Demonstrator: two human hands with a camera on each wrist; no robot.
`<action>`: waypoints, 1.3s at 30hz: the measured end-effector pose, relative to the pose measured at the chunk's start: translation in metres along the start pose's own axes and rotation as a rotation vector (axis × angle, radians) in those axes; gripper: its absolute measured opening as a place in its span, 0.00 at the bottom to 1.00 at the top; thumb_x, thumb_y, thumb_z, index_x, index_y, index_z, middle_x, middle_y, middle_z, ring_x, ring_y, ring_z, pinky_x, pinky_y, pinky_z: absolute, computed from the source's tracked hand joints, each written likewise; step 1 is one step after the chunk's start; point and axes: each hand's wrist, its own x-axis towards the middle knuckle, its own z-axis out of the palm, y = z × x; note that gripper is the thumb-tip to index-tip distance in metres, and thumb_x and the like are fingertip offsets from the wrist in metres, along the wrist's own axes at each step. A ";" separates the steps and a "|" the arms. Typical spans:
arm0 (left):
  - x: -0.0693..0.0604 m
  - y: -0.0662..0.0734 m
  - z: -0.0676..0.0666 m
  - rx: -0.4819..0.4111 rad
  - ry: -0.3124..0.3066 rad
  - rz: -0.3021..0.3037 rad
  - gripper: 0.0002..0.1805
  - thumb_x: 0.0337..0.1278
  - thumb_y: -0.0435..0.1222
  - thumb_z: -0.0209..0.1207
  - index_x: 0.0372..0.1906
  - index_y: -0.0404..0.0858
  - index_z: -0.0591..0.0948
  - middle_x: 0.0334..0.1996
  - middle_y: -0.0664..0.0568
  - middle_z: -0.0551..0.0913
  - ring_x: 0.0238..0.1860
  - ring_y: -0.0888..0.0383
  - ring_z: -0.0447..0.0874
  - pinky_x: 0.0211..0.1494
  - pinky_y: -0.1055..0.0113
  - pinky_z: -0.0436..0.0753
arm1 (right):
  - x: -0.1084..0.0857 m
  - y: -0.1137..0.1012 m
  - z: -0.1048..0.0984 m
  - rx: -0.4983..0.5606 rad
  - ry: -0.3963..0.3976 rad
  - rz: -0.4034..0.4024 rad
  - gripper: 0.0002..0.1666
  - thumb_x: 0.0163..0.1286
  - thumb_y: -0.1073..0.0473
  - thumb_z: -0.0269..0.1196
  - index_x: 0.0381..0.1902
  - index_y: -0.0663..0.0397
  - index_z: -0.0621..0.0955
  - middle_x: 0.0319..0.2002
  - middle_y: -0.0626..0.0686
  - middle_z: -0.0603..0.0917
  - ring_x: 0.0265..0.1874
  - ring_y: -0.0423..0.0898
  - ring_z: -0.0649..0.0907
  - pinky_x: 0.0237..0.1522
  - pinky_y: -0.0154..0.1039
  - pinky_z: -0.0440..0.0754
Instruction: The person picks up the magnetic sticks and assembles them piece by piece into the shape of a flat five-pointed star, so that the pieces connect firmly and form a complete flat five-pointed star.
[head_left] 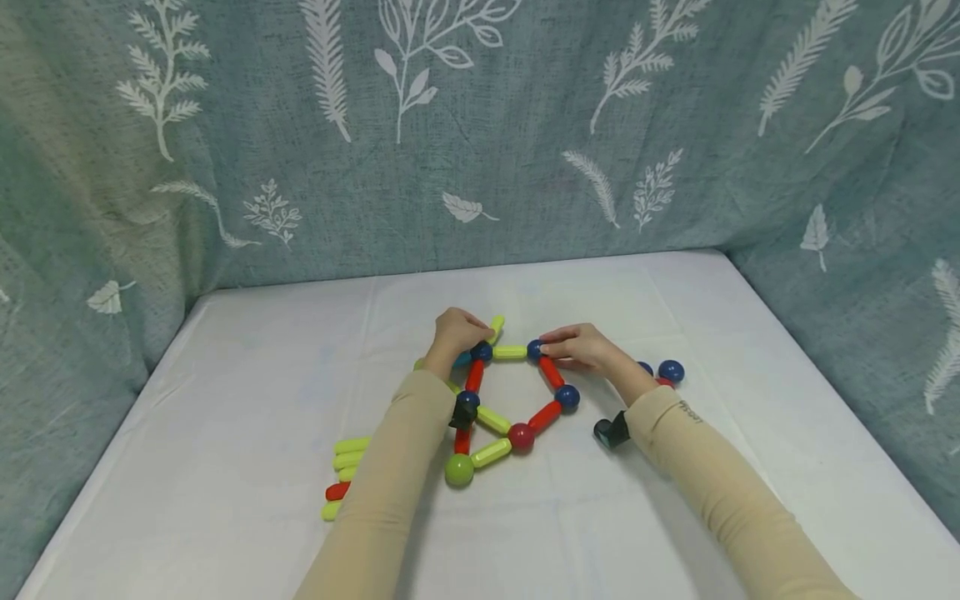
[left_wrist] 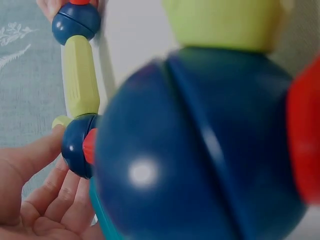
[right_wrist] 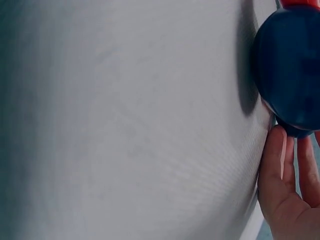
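A linked frame of coloured sticks and balls lies on the white table. My left hand is at its far-left corner, beside a blue ball. Its thumb and fingers pinch a yellow-green stick that juts out from behind this ball; the fingertips are partly hidden. With its fingertips, my right hand holds another blue ball at the far-right corner. A yellow-green stick joins the two balls. Large in the left wrist view is a nearer blue ball.
Red sticks run to a red ball and a green ball stands at the near corner. Loose yellow-green sticks and a red stick lie left, partly under my sleeve. Loose blue balls sit right, behind my right forearm.
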 end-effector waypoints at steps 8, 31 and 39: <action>-0.001 0.004 0.003 0.094 0.014 0.039 0.13 0.53 0.40 0.62 0.37 0.34 0.84 0.43 0.43 0.80 0.46 0.51 0.75 0.48 0.65 0.76 | 0.002 0.001 -0.001 0.008 -0.005 -0.012 0.23 0.65 0.65 0.59 0.58 0.64 0.73 0.56 0.62 0.73 0.46 0.47 0.77 0.52 0.40 0.74; -0.026 -0.064 -0.071 0.181 -0.196 0.312 0.12 0.53 0.35 0.62 0.42 0.32 0.83 0.40 0.43 0.83 0.44 0.49 0.78 0.48 0.58 0.76 | 0.004 0.002 -0.002 -0.001 0.006 -0.006 0.23 0.64 0.64 0.59 0.57 0.62 0.73 0.56 0.61 0.73 0.46 0.48 0.77 0.52 0.40 0.74; -0.025 -0.071 -0.071 0.167 -0.170 0.314 0.10 0.48 0.31 0.65 0.37 0.32 0.85 0.34 0.45 0.84 0.38 0.51 0.80 0.44 0.61 0.78 | 0.001 0.001 0.001 0.015 0.016 -0.017 0.23 0.65 0.65 0.58 0.58 0.63 0.73 0.56 0.61 0.73 0.49 0.50 0.76 0.52 0.40 0.74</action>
